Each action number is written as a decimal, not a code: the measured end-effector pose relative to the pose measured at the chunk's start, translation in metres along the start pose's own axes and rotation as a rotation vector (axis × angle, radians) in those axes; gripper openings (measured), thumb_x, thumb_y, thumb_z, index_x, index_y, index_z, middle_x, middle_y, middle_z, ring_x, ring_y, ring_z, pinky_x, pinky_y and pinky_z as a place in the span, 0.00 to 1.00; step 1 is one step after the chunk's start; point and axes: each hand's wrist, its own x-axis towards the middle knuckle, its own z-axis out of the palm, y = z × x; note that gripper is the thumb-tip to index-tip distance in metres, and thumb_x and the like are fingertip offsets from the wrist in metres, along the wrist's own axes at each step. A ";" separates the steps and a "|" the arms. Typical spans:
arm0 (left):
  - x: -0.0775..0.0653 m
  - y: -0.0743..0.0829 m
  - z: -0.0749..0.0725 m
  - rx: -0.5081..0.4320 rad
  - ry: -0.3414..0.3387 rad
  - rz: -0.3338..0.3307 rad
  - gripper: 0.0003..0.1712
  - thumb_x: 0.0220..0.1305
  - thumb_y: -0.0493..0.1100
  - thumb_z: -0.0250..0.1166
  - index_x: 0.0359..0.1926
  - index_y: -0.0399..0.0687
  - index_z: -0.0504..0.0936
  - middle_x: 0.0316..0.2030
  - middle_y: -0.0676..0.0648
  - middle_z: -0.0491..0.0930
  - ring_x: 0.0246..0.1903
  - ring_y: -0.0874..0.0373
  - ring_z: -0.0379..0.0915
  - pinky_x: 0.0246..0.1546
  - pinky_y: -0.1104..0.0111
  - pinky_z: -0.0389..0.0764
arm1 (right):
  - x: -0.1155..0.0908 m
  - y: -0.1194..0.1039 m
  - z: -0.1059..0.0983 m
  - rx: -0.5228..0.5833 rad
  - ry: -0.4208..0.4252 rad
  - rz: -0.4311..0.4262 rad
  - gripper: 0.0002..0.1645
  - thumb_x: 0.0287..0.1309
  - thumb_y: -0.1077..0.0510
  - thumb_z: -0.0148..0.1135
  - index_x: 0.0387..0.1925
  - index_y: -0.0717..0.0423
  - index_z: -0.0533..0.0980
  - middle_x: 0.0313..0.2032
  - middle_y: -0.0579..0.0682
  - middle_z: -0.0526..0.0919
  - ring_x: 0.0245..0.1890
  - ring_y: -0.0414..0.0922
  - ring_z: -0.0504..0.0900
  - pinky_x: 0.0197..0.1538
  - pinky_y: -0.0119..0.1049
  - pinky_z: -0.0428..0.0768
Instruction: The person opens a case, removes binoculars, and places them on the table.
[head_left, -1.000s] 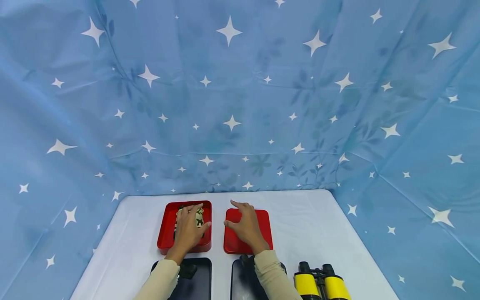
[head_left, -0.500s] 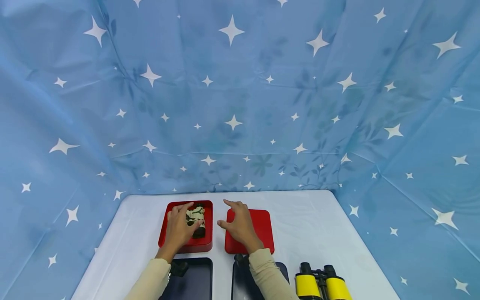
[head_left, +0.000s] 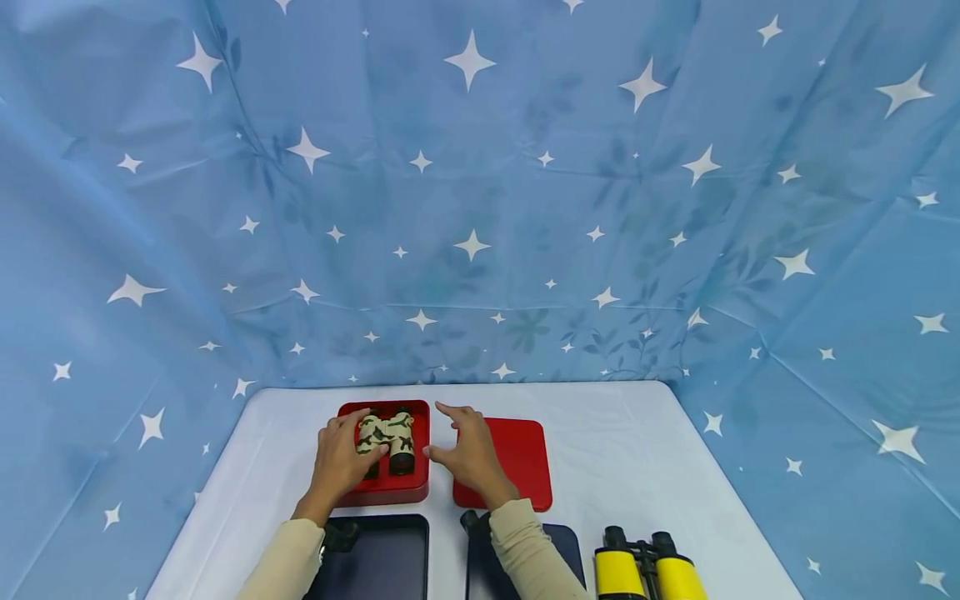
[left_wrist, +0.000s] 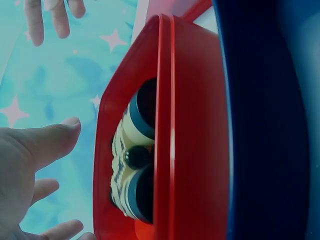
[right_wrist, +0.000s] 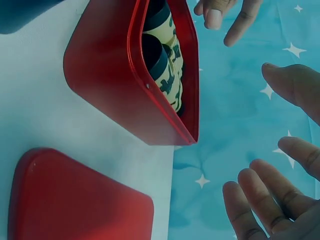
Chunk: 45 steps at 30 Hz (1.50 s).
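Camouflage-patterned binoculars (head_left: 386, 435) lie inside an open red box (head_left: 397, 495) at the far left of the table; both wrist views show their black-ended barrels behind the box wall. My left hand (head_left: 336, 460) hovers over the box's left side, fingers spread and relaxed, holding nothing. Between the two red pieces my right hand (head_left: 474, 454) is held in the air, thumb and fingers apart and nothing in them. Under it, to the right, lies a flat red lid (head_left: 525, 458), partly hidden by that hand in the head view.
A dark tray (head_left: 382, 558) stands in front of the red box. A second dark piece (head_left: 564, 546) lies partly under the right forearm. Yellow and black binoculars (head_left: 618, 571) lie at the front right. A starry blue curtain (head_left: 480, 192) surrounds the white table (head_left: 615, 450).
My left hand has moved left, uncovering the camouflage binoculars in the box. The right hand has shifted slightly left toward the box. The camera view has shifted a little.
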 end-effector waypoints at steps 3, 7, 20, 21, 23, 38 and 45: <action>0.000 -0.003 0.000 0.010 -0.011 -0.001 0.43 0.55 0.49 0.76 0.69 0.44 0.69 0.62 0.31 0.69 0.59 0.35 0.62 0.56 0.42 0.70 | -0.001 -0.001 0.002 0.008 -0.007 0.014 0.44 0.50 0.48 0.76 0.69 0.37 0.69 0.60 0.48 0.75 0.53 0.48 0.76 0.44 0.36 0.81; -0.001 -0.006 0.002 0.019 -0.010 -0.007 0.44 0.54 0.48 0.76 0.69 0.42 0.69 0.61 0.30 0.69 0.58 0.34 0.62 0.56 0.41 0.70 | -0.001 -0.003 0.006 0.005 -0.009 0.023 0.45 0.50 0.47 0.77 0.70 0.37 0.69 0.60 0.48 0.75 0.54 0.49 0.76 0.45 0.35 0.81; 0.000 -0.011 0.011 0.012 -0.064 0.006 0.43 0.55 0.47 0.76 0.69 0.42 0.69 0.60 0.30 0.69 0.59 0.33 0.68 0.60 0.40 0.71 | -0.001 -0.006 0.010 -0.001 -0.027 0.030 0.46 0.50 0.46 0.77 0.70 0.37 0.68 0.60 0.47 0.75 0.53 0.43 0.74 0.44 0.34 0.82; 0.000 -0.011 0.012 0.010 -0.067 0.007 0.43 0.55 0.47 0.76 0.69 0.42 0.69 0.59 0.30 0.70 0.59 0.35 0.69 0.60 0.41 0.71 | -0.001 -0.006 0.011 0.001 -0.028 0.028 0.45 0.50 0.47 0.76 0.70 0.38 0.68 0.60 0.47 0.75 0.53 0.44 0.75 0.45 0.34 0.82; 0.000 -0.011 0.013 0.006 -0.077 0.009 0.43 0.55 0.46 0.76 0.69 0.42 0.69 0.58 0.31 0.71 0.57 0.37 0.70 0.59 0.42 0.72 | -0.001 -0.005 0.011 0.001 -0.029 0.024 0.45 0.50 0.46 0.76 0.70 0.38 0.68 0.60 0.48 0.75 0.53 0.46 0.75 0.45 0.35 0.82; 0.001 -0.008 0.016 0.049 -0.097 0.018 0.44 0.54 0.47 0.77 0.69 0.41 0.68 0.59 0.31 0.73 0.58 0.37 0.69 0.59 0.42 0.72 | 0.001 -0.008 0.014 -0.011 -0.040 0.033 0.46 0.49 0.47 0.77 0.70 0.36 0.68 0.60 0.48 0.75 0.52 0.46 0.76 0.43 0.33 0.81; 0.002 -0.012 0.020 0.031 -0.142 -0.005 0.45 0.56 0.46 0.75 0.71 0.42 0.66 0.61 0.32 0.73 0.59 0.40 0.69 0.60 0.43 0.73 | 0.002 -0.010 0.018 -0.015 -0.051 0.011 0.45 0.50 0.47 0.76 0.70 0.39 0.69 0.59 0.49 0.75 0.53 0.51 0.77 0.44 0.34 0.81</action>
